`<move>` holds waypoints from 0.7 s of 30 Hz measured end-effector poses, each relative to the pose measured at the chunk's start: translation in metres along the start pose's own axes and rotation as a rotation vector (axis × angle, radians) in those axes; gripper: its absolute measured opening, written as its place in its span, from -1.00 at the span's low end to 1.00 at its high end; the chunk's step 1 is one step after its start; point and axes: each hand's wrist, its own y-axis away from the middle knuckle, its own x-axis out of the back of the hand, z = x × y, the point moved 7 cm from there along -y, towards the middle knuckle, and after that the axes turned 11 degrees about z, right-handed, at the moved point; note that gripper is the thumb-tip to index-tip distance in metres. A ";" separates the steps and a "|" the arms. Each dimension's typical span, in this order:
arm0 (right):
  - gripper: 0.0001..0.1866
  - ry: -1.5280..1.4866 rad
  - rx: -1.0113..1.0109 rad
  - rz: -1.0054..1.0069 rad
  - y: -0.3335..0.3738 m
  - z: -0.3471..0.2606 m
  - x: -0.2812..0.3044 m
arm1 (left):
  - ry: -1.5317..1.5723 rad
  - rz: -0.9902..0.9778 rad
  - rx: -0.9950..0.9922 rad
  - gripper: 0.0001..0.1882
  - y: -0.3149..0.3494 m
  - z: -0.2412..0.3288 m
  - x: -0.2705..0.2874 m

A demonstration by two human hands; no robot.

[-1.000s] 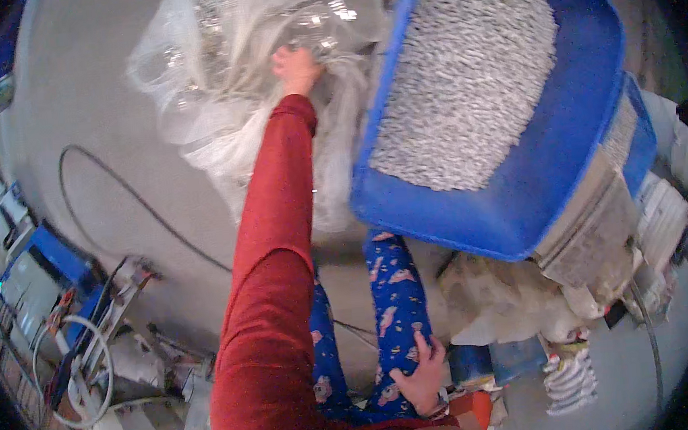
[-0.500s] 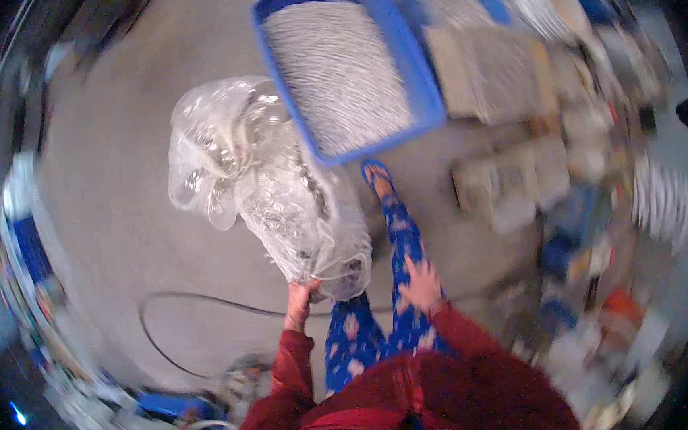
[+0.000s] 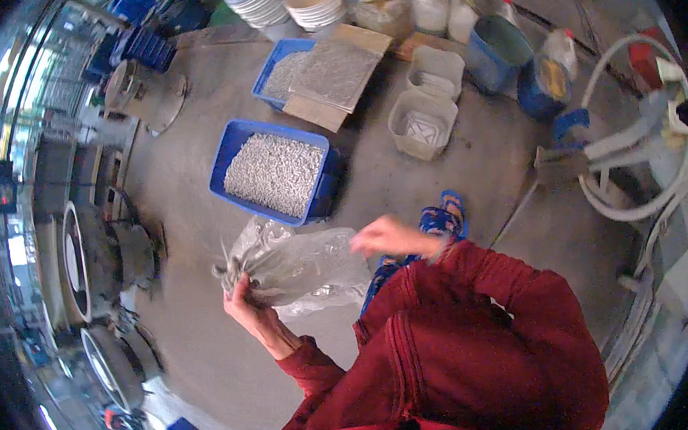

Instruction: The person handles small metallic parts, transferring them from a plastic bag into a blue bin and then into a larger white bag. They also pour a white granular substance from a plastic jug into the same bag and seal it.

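A clear plastic bag (image 3: 307, 260) is stretched out crumpled in front of me, slightly above the floor as far as I can tell. My left hand (image 3: 248, 305) is closed round its bunched left end, where the film is gathered in folds. By the bag's right edge is my right hand (image 3: 394, 237), its fingers blurred and pointing left; whether they touch the film is unclear. Just beyond the bag stands a blue tub (image 3: 225, 194) filled with small white pellets (image 3: 274, 172).
A second blue tub (image 3: 263, 92) sits farther back, partly covered by cardboard (image 3: 349, 69). Pale plastic containers (image 3: 424, 124), white buckets (image 3: 315, 3), blue barrels (image 3: 501, 53) and jugs (image 3: 430, 6) stand behind. Hoses (image 3: 643, 212) hang at right; round machine parts (image 3: 81, 260) line the left.
My view has turned, and the tubs appear farther off. The bulky bag beside my leg is now spread between my hands. My right hand has left my thigh and moved up beside the bag.
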 end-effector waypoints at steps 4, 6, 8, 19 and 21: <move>-0.51 0.199 0.519 -0.043 0.019 -0.146 -0.070 | 0.145 -0.160 -0.095 -0.69 0.067 0.071 -0.094; -0.26 0.011 0.457 0.020 0.025 -0.196 -0.056 | 0.179 -0.029 -0.440 -0.65 0.115 0.112 -0.119; -0.27 0.057 0.499 -0.054 0.036 -0.233 -0.033 | 0.143 0.110 -0.634 -0.62 0.155 0.138 -0.140; -0.06 0.602 0.892 0.204 0.036 -0.276 0.190 | 0.173 -0.012 -0.801 -0.65 0.221 0.184 -0.254; -0.10 0.465 0.944 0.128 0.014 -0.288 0.206 | 0.465 -0.114 -0.392 -0.69 0.213 0.183 -0.298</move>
